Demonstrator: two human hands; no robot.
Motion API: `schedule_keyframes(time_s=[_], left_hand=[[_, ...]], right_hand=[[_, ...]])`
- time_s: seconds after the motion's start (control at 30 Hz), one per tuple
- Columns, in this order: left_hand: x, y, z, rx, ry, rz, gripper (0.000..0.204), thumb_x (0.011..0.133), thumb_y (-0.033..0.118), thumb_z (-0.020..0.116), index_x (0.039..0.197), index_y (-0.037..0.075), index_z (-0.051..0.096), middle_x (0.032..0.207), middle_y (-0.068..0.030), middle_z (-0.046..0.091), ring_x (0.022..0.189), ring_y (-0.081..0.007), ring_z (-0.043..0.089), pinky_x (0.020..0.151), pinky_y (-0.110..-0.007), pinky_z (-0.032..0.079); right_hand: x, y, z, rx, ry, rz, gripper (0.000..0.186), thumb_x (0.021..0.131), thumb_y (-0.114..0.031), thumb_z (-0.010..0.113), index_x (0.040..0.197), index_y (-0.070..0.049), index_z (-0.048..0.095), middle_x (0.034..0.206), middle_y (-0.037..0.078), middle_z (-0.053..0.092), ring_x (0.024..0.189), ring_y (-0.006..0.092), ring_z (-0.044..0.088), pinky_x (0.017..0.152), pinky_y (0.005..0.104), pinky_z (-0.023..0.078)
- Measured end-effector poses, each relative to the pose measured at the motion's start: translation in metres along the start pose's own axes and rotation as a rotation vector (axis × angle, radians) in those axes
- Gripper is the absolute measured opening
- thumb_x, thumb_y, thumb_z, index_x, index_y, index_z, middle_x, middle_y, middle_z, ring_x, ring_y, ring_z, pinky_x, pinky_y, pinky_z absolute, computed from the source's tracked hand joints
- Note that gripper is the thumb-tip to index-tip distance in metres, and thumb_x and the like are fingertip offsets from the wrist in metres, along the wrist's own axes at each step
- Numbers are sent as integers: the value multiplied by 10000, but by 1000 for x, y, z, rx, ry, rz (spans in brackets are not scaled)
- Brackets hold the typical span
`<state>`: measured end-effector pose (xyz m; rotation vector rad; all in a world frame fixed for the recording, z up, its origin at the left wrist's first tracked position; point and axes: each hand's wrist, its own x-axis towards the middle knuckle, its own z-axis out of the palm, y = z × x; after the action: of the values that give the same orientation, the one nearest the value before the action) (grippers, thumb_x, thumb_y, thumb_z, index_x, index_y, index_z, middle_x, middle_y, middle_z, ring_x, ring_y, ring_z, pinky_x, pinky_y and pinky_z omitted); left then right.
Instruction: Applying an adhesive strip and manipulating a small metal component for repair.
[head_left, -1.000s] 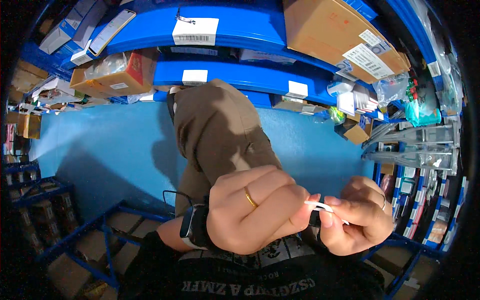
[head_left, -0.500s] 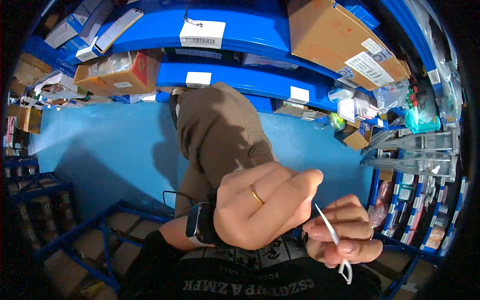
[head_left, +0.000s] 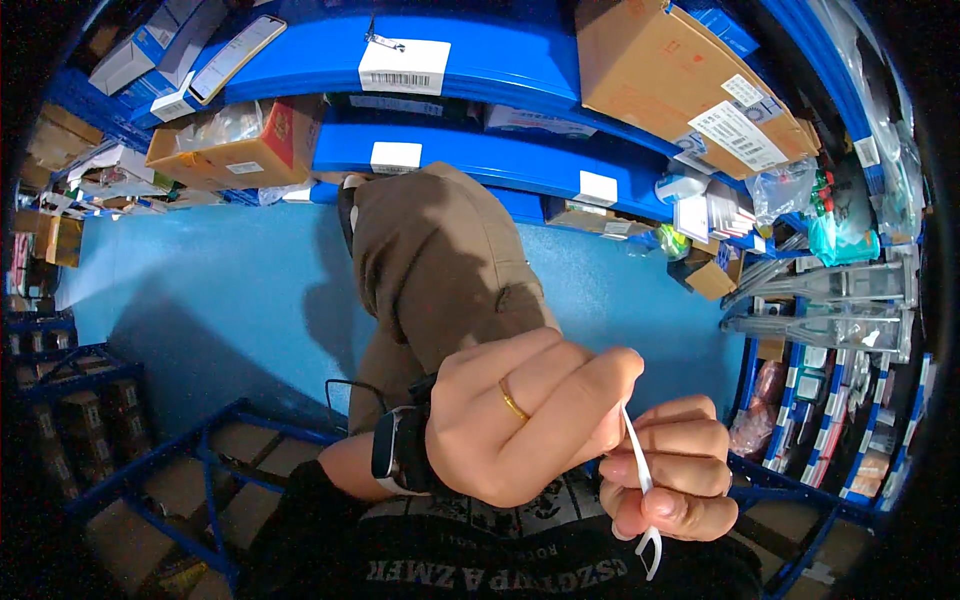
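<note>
A white floss pick (head_left: pixel 642 465), slim and pointed with a small forked end, is held in my right hand (head_left: pixel 675 470) between thumb and fingers. The forked end sticks out below the fingers, and the pointed end reaches up to the fingertips of my left hand (head_left: pixel 530 415). The shaft looks slightly bent. My left hand is closed in a pinch, its palm turned away; whatever it holds is hidden. It wears a gold ring (head_left: pixel 514 398) and a dark watch (head_left: pixel 388 445) on the wrist. Both hands are close together in front of my torso.
Blue shelving (head_left: pixel 520 50) runs along the far side, bearing a large carton (head_left: pixel 640 70), a phone (head_left: pixel 237 60) and an open box (head_left: pixel 225 170). Packed racks (head_left: pixel 830 410) stand at the right. Blue floor (head_left: pixel 200 270) shows around my brown-trousered leg (head_left: pixel 440 260).
My right hand has moved slightly left and down with the floss pick, whose pointed end now meets my left fingertips. The shaft has become more bent. My left hand has hardly moved.
</note>
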<state>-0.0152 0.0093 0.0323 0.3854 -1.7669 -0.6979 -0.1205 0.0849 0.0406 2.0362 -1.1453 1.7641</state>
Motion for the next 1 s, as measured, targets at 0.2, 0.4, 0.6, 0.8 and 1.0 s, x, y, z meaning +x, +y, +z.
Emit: schedule_keyframes(time_s=[0.2, 0.4, 0.6, 0.8, 1.0], left_hand=[[3, 2, -5, 41, -36, 4, 275, 622, -79, 592, 889, -15, 594, 557, -54, 526, 446, -166, 518, 396, -260, 405], [0, -2, -2, 64, 1, 62, 244, 645, -70, 587, 884, -22, 600, 547, -51, 513, 428, -159, 499, 380, -261, 391], [0, -1, 0, 121, 9, 105, 144, 724, 9, 622, 864, -20, 608, 533, -43, 497, 415, -148, 487, 372, -251, 384], [4, 5, -1, 164, 20, 97, 116, 748, 54, 635, 841, -14, 616, 524, -40, 495, 407, -144, 484, 368, -249, 382], [5, 11, 3, 216, 68, 53, 77, 743, 51, 638, 804, 5, 626, 542, -30, 512, 407, -137, 488, 366, -247, 388]], right_hand=[[2, 9, -6, 40, -74, -80, 361, 845, -340, 552, 1055, -62, 457, 850, 112, 543, 730, 246, 554, 584, 294, 538], [10, 3, -21, 41, -293, -37, 297, 842, -223, 575, 1023, -19, 458, 978, 193, 571, 871, 330, 605, 675, 376, 551], [6, 4, -18, -14, -175, 0, 308, 668, -109, 738, 889, 5, 557, 927, 175, 614, 845, 302, 632, 673, 339, 568], [-1, 3, -14, -28, -143, 8, 376, 682, -117, 732, 965, 10, 519, 954, 192, 607, 836, 308, 637, 670, 334, 566], [-10, 5, -7, -42, -56, -20, 349, 710, -114, 709, 959, 19, 503, 917, 211, 610, 804, 311, 643, 652, 343, 570]])
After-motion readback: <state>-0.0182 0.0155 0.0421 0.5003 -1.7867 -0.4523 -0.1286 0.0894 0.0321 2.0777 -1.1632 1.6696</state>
